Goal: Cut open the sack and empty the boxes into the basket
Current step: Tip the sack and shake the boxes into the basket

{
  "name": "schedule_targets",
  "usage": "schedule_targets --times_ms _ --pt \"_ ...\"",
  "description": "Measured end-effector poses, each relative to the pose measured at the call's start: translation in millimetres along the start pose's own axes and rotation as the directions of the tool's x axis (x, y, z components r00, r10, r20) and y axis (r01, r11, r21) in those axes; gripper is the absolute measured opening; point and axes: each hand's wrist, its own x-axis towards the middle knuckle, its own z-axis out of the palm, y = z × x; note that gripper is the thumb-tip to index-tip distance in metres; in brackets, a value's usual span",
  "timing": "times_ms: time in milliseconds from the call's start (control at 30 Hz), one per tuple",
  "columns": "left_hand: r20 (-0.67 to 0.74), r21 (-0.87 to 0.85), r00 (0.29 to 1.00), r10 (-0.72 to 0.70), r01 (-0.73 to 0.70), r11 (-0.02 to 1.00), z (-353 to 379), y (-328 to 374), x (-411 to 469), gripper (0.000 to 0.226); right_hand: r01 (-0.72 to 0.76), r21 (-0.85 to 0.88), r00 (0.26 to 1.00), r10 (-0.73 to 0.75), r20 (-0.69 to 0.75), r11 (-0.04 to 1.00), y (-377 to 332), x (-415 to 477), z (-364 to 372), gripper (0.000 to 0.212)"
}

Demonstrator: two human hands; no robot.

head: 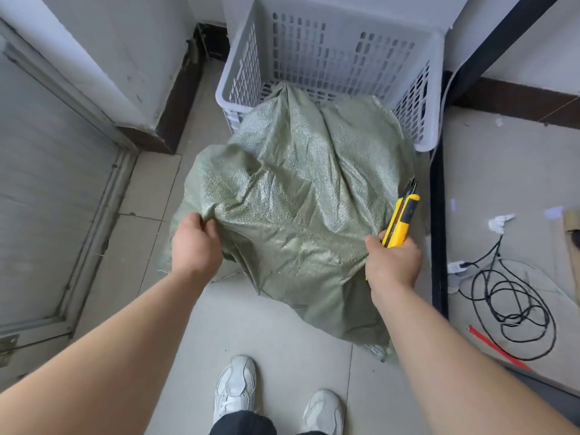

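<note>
Head view, left to right. The left hand (196, 243) is closed on a pinch of the green woven sack (295, 196); the right hand (392, 262) is closed on both the sack's edge and a yellow utility knife (400, 219), its tip toward 12 o'clock. The sack lies on the floor (257, 324), long axis from 6 to 12 o'clock, its far end draped over the rim of the white basket (329, 54). Judged step: emptying; next, lifting the near end so boxes slide out.
</note>
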Motion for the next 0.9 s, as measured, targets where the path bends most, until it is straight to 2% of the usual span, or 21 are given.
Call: schedule_targets --times_ms 167,300,433,500,567,600,700,767,833,900 --pt "-0.03 -0.108 0.999 -0.019 0.016 0.994 -32 55 -2 0.02 0.078 -0.017 0.997 -0.078 0.012 0.997 -65 9 -20 0.016" --pt "-0.008 -0.078 1.0 0.017 -0.017 0.997 -52 88 6 0.023 0.072 -0.003 0.997 -0.072 0.022 0.997 -104 12 -30 0.028" --pt "0.053 -0.052 0.997 0.049 -0.046 0.998 -63 117 9 0.026 0.064 0.022 0.998 -0.064 0.001 0.998 -137 19 -39 0.029" --pt "0.125 -0.075 0.992 -0.027 0.037 0.996 -68 122 19 0.042 0.059 0.027 0.998 -0.059 0.001 0.998 -150 23 -42 0.028" --pt "0.234 -0.131 0.957 -0.17 0.205 0.97 -79 130 29 0.083 0.044 0.037 0.999 -0.044 -0.004 0.998 -161 24 -43 0.028" --pt "0.307 -0.139 0.929 -0.208 0.26 0.956 -84 134 31 0.095 0.035 0.04 0.999 -0.035 -0.006 0.999 -167 25 -44 0.028" --pt "0.521 -0.146 0.817 -0.246 0.369 0.918 -98 149 36 0.094 -0.002 0.052 1.0 0.002 -0.005 0.999 -181 22 -48 0.028" --pt "0.594 -0.146 0.772 -0.227 0.381 0.913 -107 161 42 0.101 -0.017 0.059 1.0 0.017 -0.005 0.998 -192 19 -53 0.028" --pt "0.63 -0.186 0.758 -0.169 0.359 0.914 -119 176 48 0.1 -0.003 0.057 1.0 0.003 -0.002 0.998 -207 17 -58 0.029" --pt "0.614 -0.237 0.777 -0.138 0.348 0.907 -133 194 54 0.103 0.023 0.061 1.0 -0.024 0.014 0.998 -226 16 -62 0.026"
